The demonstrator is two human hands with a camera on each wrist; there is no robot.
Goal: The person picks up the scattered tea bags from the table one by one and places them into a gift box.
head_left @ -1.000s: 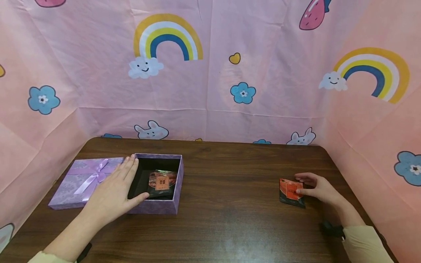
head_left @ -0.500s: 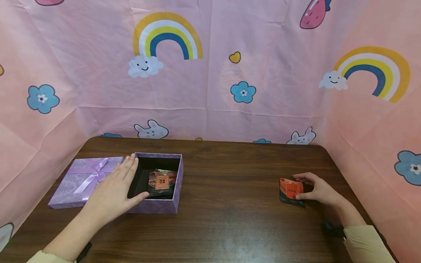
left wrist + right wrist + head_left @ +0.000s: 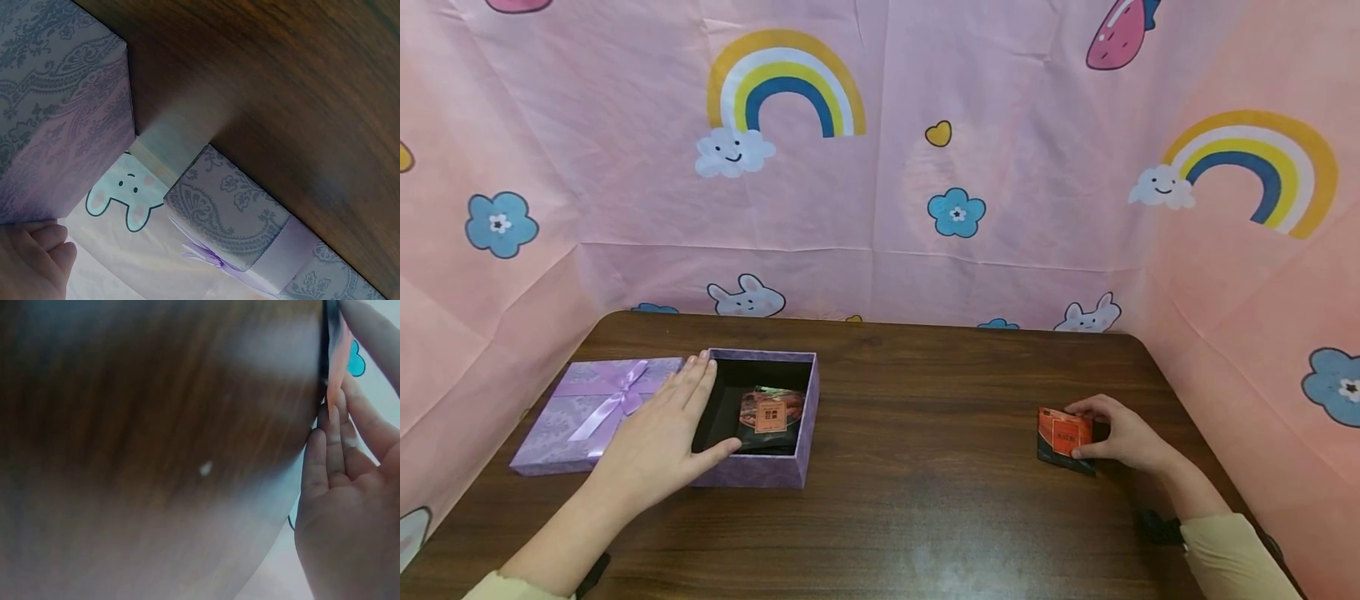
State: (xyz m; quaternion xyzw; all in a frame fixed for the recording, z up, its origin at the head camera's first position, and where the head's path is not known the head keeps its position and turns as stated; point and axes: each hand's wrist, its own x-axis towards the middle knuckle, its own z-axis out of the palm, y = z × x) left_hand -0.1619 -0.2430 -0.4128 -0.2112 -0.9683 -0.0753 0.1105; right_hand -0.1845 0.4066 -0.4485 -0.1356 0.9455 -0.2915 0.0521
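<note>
In the head view, my left hand [image 3: 655, 433] rests on the left side of a purple patterned gift box [image 3: 752, 473], its fingers straight and the thumb over the near rim. Inside the box lie dark packets, the top one a small sachet [image 3: 771, 415] with an orange label. Far to the right, my right hand [image 3: 1126, 435] pinches the right edge of a red and black sachet [image 3: 1063, 437] between thumb and fingers. That sachet is at the tabletop, slightly bowed. The right wrist view catches its thin edge [image 3: 338, 359] beside the fingers.
Left of the box lies its purple lid [image 3: 602, 408] with a ribbon bow, partly behind my left hand. Brown wooden table [image 3: 910, 500] spans between the box and the right sachet. A pink printed cloth [image 3: 887, 192] encloses the back and sides.
My right thumb has slid from the sachet's face to its right edge, and the sachet now bows slightly. The left hand and box have stayed put.
</note>
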